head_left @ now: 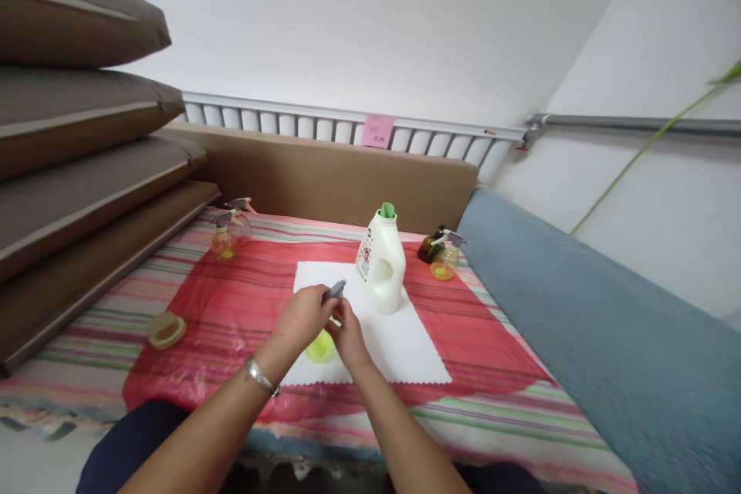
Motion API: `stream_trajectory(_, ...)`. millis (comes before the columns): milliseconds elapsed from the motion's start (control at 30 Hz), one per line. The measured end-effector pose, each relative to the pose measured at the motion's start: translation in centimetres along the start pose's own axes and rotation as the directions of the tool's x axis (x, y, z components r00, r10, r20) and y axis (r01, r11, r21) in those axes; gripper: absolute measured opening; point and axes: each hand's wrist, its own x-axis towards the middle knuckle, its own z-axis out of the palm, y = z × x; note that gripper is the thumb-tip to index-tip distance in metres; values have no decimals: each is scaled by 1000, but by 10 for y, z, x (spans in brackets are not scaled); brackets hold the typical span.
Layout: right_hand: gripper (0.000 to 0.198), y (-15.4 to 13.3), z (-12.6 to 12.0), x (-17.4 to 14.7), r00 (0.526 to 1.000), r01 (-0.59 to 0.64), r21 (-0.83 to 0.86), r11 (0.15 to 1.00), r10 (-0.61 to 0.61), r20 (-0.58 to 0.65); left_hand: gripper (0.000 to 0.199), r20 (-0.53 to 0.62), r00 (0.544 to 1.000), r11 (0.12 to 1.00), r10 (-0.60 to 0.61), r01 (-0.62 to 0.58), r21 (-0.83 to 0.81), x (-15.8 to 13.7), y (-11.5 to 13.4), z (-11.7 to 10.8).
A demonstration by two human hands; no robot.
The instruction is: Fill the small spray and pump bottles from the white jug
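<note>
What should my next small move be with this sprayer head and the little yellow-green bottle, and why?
Probably lower the grey sprayer head straight onto the yellow-green bottle. The left hand holds the head above the bottle, the right hand is at the bottle's side on the white cloth, and the white jug stands clear behind.

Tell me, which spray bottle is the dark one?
It's the dark spray bottle at the back right, partly hidden behind the clear spray bottle with yellow liquid. The two spray bottles at the back left are also clear.
</note>
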Motion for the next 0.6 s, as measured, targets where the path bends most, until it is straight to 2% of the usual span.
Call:
stream_trajectory(67,34,-2,0,-1,1000,8,-15,1000,-8,3,23,16,1000,999,3,-4,50,3,1,5)
stream_trajectory(200,38,-3,0,-5,999,33,-48,998,-32,2,27,4,1000,998,27,-27,53,7,-12,12)
stream_trajectory(333,32,2,7,-5,993,21,-87,996,-31,-117,26,-24,998,998,52,-51,36,8,-21,14)
stream_trajectory(433,35,4,11,-12,979,19,-107,994,-40,-199,29,-36,997,998,69,-68,14,7,-23,14)
stream_trajectory(500,35,2,7,-23,967,17,-118,993,-46,-250,30,-21,996,996,87,-87,-8,7,-23,14)
stream_trajectory(600,23,-4,-10,-38,939,-7,-124,992,-36,-342,30,21,991,990,131,-130,-58,6,-25,15)
